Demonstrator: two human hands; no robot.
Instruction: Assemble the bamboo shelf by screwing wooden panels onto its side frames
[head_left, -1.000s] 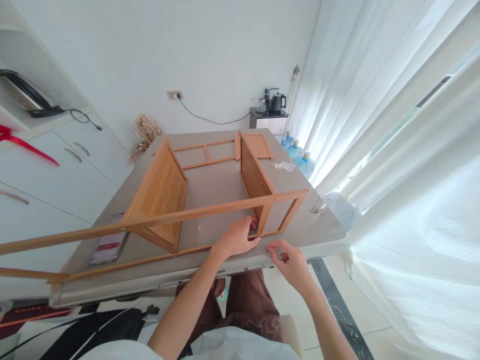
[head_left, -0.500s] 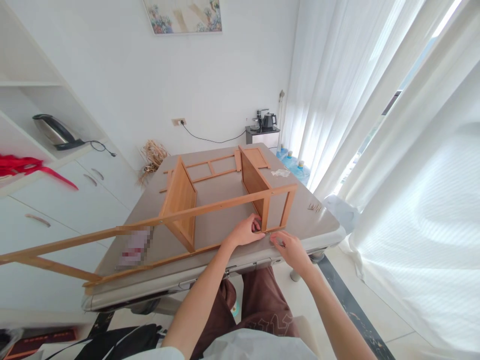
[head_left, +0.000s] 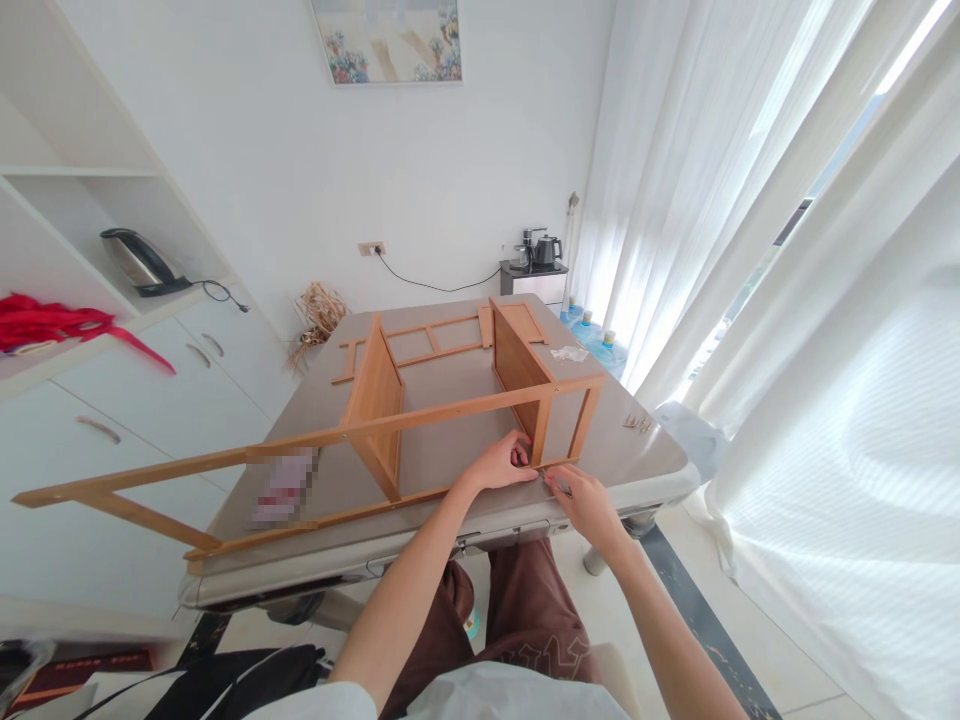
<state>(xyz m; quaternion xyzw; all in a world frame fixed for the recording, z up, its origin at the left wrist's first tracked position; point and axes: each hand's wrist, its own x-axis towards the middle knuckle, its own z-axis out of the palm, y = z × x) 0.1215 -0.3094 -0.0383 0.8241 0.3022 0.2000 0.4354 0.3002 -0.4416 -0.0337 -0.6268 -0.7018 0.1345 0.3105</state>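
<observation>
A wooden shelf frame (head_left: 450, 405) lies on its side on the table, with two shelf boards standing upright between its rails. My left hand (head_left: 504, 463) is closed, fingers curled, on the near lower rail beside the right-hand shelf board (head_left: 517, 345). Close to its right, my right hand (head_left: 581, 497) pinches at the same rail, near the joint with the short end piece. A small dark thing shows between the fingertips, too small to name. Several small screws or bolts (head_left: 637, 424) lie at the table's right side.
Behind the frame lies a flat ladder-like wooden piece (head_left: 431, 338). A crumpled white scrap (head_left: 570, 354) lies on the table (head_left: 450, 376). A blurred packet (head_left: 283, 488) sits under the left rails, which overhang the left edge. White curtains (head_left: 825, 400) hang at right.
The view has shifted a little, so the scene sits slightly further right. My right hand's fingertips have come closer to the rail and my left hand; the frame stays put.
</observation>
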